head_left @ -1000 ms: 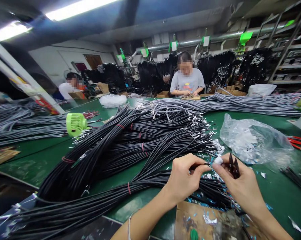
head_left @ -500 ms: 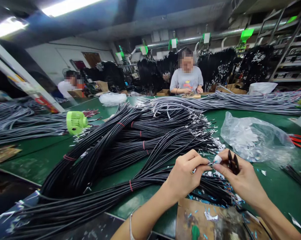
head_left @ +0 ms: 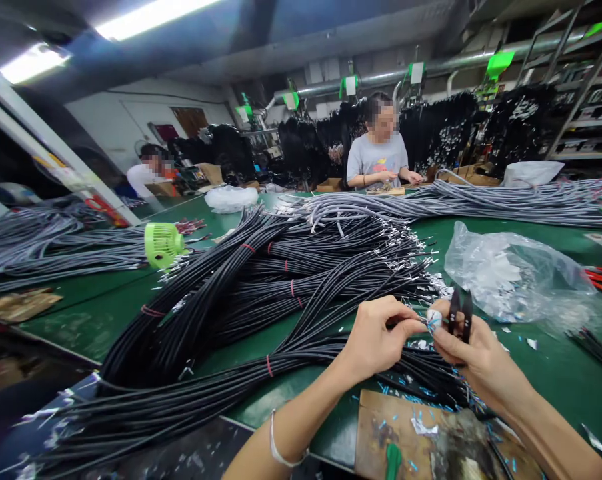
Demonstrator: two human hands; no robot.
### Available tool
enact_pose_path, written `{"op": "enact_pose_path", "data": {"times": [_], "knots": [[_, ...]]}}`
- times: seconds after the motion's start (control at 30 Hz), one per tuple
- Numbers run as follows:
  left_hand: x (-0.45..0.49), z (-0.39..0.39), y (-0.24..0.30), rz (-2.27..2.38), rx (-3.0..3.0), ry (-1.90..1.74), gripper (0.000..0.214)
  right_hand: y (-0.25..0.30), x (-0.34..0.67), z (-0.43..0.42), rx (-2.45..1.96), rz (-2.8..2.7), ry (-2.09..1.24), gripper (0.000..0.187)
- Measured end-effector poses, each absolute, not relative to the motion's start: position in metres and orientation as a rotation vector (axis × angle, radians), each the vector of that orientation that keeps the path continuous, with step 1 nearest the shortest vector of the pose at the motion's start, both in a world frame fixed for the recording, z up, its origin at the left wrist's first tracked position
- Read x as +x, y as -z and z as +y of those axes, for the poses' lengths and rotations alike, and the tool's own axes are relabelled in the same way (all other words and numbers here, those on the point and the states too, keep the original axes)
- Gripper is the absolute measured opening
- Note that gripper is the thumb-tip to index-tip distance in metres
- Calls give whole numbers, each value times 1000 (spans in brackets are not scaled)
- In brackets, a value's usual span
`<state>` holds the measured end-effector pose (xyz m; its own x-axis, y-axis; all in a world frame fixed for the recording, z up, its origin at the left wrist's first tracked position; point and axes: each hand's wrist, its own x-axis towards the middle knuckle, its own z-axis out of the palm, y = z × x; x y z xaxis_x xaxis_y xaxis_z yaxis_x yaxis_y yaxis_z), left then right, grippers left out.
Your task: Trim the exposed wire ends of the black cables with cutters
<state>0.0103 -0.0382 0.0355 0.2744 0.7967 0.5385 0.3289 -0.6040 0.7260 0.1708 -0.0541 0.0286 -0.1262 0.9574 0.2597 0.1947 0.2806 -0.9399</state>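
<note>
In the head view my left hand (head_left: 381,333) pinches the end of a black cable between thumb and fingertips, with thin wires, some blue, fanning out of it. My right hand (head_left: 481,353) meets it tip to tip; thumb and white-wrapped index finger close on those wires. A black two-pronged tool (head_left: 459,317) is also held in my right hand, its prongs pointing up and apart; the exact kind is hard to tell. Below both hands lies a bundle of black cables (head_left: 301,357) tied with a red band, its stripped ends to the right.
More black cable bundles (head_left: 261,273) fill the middle of the green table. Around them are a green fan (head_left: 163,244), a clear plastic bag (head_left: 515,273), grey cables (head_left: 531,200) and a scrap-littered board (head_left: 371,433). A co-worker (head_left: 378,153) sits across; another person (head_left: 148,175) is far left.
The prongs of the black tool have turned more upright and stand higher in my right hand. Blue wires now show more plainly at the fingertips. The co-worker's head has turned sideways.
</note>
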Motion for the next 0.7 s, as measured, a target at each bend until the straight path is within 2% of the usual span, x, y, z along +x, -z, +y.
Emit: {"op": "enact_pose_path", "data": {"times": [0.13, 0.2, 0.27, 0.4, 0.53, 0.7], "knots": [[9, -39, -38, 997, 2058, -1142, 20, -34, 185, -50, -1162, -1758, -391, 9], [8, -40, -39, 992, 2050, -1151, 21, -35, 200, -44, -1300, -1588, -202, 7], [7, -40, -39, 993, 2019, -1181, 21, -36, 213, -40, -1420, -1318, -101, 15], [8, -39, -39, 1011, 1938, -1218, 19, -37, 211, -43, -1407, -1565, -278, 29], [9, -39, -38, 1014, 1840, -1275, 15, -39, 190, -53, -1260, -1746, -478, 22], [8, -40, -37, 990, 1836, -1330, 13, -42, 185, -60, -1198, -1783, -468, 22]]}}
